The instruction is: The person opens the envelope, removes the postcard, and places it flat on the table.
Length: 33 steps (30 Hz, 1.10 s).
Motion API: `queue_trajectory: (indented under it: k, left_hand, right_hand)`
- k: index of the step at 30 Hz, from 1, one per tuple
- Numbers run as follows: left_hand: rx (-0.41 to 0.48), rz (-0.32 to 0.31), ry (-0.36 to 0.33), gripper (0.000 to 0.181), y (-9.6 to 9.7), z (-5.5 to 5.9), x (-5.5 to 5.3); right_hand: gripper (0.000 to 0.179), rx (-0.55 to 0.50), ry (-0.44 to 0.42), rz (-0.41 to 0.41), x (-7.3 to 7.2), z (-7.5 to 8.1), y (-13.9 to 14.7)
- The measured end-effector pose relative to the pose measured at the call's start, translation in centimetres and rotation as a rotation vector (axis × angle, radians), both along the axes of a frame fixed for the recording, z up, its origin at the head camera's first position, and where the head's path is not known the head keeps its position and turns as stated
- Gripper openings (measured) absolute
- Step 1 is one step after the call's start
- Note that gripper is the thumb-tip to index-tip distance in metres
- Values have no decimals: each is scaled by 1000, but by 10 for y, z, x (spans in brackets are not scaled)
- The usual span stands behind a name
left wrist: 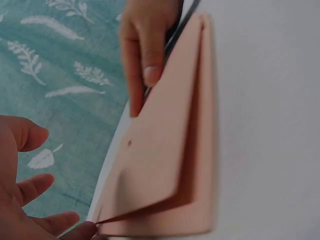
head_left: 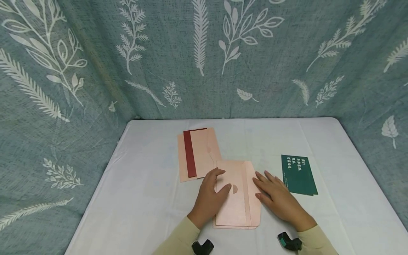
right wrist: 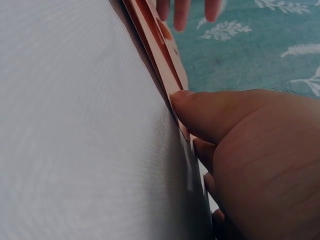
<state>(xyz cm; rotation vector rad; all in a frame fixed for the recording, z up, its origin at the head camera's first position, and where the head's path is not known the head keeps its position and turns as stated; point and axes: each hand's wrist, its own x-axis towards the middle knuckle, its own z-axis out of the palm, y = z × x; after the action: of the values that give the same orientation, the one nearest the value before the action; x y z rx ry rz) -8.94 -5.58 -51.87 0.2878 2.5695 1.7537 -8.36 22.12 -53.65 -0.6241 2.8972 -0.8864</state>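
1. Grip of left hand (head_left: 208, 193): fingers loosely bent, apparently pinching nothing; a fingertip meets the envelope edge in the left wrist view, thumb apart.
2. Grip of right hand (head_left: 278, 198): fingers extended, clasping nothing; tips at the stack's right edge, thumb against the layered edges.
3. Envelope stack (head_left: 232, 212), pink: near-centre of the desk, between the hands. Flap (head_left: 253, 202) along the right side, half-round mark (head_left: 234, 188) on the upper face. Offset layers show at the near edge; the blurred left wrist view shows the uppermost layer gaping.
4. Second envelope group (head_left: 204, 148), pink: far left of the stack, dark-red card (head_left: 190, 154) between layers. Whether the near corner touches the stack cannot be told.
5. Green cards (head_left: 299, 177), white print, at least two: right of the stack, beyond the right hand.
6. Desk (head_left: 153, 212), white; leaf-patterned curtain (head_left: 204, 92) at far, left and right.
7. Risks, judged: uneven pressure could skew the layers; a snagged gaping edge could crease; a far-left push could disturb the second group.
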Motion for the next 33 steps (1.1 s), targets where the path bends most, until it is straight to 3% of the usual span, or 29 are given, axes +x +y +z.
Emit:
queue_trajectory:
  k: [8, 13, 20, 26, 33]
  left_hand:
    - [79, 123, -76, 52, -23, 18, -19]
    - [102, 198, -123, 53, -42, 24, -32]
    - [202, 263, -187, 53, -66, 29, -51]
    - [260, 250, -325, 54, -76, 21, -61]
    - [373, 205, -353, 57, -80, 16, -67]
  right_hand:
    - [53, -13, -8, 3, 1, 0, 1]
    - [53, -18, -11, 3, 1, 0, 1]
    - [52, -30, 23, 15, 2, 3, 1]
    - [52, -28, 24, 16, 2, 1, 1]
    - [53, -17, 3, 11, 0, -1, 1]
